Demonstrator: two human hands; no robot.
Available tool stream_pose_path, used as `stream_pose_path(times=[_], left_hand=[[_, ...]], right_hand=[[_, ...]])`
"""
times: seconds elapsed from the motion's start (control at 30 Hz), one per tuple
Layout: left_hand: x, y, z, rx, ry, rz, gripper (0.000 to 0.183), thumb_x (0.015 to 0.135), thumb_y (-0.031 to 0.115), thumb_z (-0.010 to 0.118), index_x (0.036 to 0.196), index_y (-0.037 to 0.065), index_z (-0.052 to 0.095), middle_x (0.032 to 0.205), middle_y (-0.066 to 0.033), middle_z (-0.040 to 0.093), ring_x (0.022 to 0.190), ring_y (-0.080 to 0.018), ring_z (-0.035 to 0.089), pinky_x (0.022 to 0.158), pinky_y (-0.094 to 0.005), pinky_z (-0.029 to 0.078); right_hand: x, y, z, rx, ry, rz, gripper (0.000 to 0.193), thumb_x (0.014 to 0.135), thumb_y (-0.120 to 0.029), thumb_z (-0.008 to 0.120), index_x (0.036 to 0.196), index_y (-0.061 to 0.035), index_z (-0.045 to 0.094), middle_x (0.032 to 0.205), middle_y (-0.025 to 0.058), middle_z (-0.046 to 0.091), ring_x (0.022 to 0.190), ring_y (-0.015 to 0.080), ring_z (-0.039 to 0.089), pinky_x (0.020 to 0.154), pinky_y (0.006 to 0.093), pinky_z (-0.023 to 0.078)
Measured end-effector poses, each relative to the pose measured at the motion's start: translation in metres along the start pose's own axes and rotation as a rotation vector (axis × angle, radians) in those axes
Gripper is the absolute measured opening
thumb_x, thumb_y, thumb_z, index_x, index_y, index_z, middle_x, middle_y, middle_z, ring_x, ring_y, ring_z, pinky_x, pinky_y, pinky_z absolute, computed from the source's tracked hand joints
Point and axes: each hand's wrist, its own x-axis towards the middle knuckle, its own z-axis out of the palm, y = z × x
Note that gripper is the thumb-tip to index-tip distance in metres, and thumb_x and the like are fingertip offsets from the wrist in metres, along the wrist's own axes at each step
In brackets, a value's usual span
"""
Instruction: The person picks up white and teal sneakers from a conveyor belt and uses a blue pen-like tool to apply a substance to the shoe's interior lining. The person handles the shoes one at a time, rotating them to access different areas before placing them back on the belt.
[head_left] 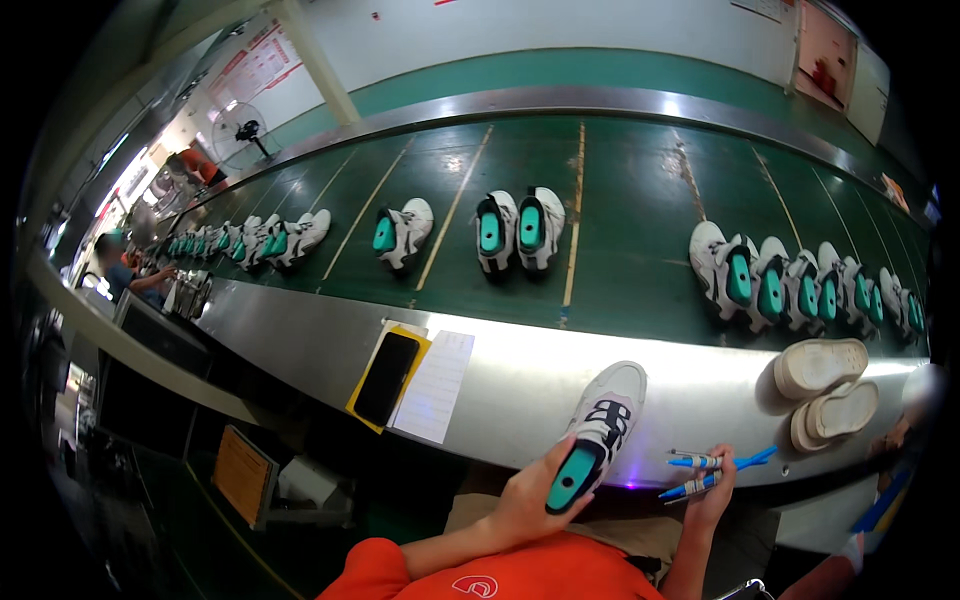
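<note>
A white lace-up sports shoe with a teal insert in its opening (598,430) is gripped at the heel by the left hand (527,497), the fingers closed around it and the thumb laid along its side. The shoe is held tilted, toe pointed away, over the near edge of the shiny steel ledge (520,375). Just right of the shoe, two blue-and-white pens (712,472) are pinched in the closed fingers of the right hand (712,500). On the ledge to the left of the shoe, a black phone (386,378) is laid on a yellow card (420,345), beside a white paper sheet (435,385). Further right, two pale soles (828,385) are rested on the ledge. Beyond the shoe, pairs of similar shoes (518,230) are set on the green conveyor belt (630,200).
</note>
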Motion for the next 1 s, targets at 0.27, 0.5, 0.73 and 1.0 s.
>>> stream_pose_path(times=[0.27, 0.5, 0.73, 1.0], left_hand=[[0.006, -0.085, -0.049, -1.368, 0.177, -0.763, 0.047, 0.086, 0.017, 0.048, 0.128, 0.002, 0.036, 0.109, -0.0141, 0.055, 0.097, -0.0211, 0.056, 0.082, -0.0318, 0.047], [0.002, -0.107, -0.157, -1.124, 0.898, -0.515, 0.043, 0.084, 0.030, 0.048, 0.116, 0.001, 0.049, 0.110, -0.0122, 0.056, 0.101, -0.0266, 0.054, 0.090, -0.0375, 0.043], [0.002, -0.191, -0.288, 0.376, 0.861, -0.258, 0.044, 0.080, 0.015, 0.059, 0.120, 0.006, 0.044, 0.113, -0.0119, 0.051, 0.104, -0.0238, 0.049, 0.089, -0.0318, 0.037], [0.064, -0.250, -0.304, 0.437, 0.575, -0.245, 0.065, 0.068, 0.016, 0.071, 0.126, 0.012, 0.042, 0.117, -0.0133, 0.053, 0.106, -0.0253, 0.053, 0.088, -0.0329, 0.040]], right_hand=[[0.003, 0.001, 0.000, 0.085, -0.048, 0.115, 0.019, 0.089, -0.025, 0.040, 0.080, -0.0095, 0.042, 0.061, -0.0019, 0.036, 0.052, 0.0053, 0.036, 0.047, 0.0190, 0.029], [0.002, -0.002, 0.014, 0.036, -0.170, 0.087, 0.018, 0.087, -0.027, 0.040, 0.080, -0.0100, 0.040, 0.067, -0.0006, 0.038, 0.051, 0.0055, 0.037, 0.046, 0.0178, 0.031], [0.017, 0.025, 0.035, 0.040, -0.351, 0.125, 0.020, 0.087, -0.028, 0.040, 0.078, -0.0097, 0.037, 0.063, 0.0010, 0.036, 0.050, 0.0073, 0.036, 0.046, 0.0208, 0.032], [0.020, 0.043, 0.039, 0.043, -0.354, 0.080, 0.023, 0.085, -0.029, 0.041, 0.076, -0.0095, 0.034, 0.059, 0.0016, 0.034, 0.049, 0.0090, 0.032, 0.044, 0.0232, 0.029]])
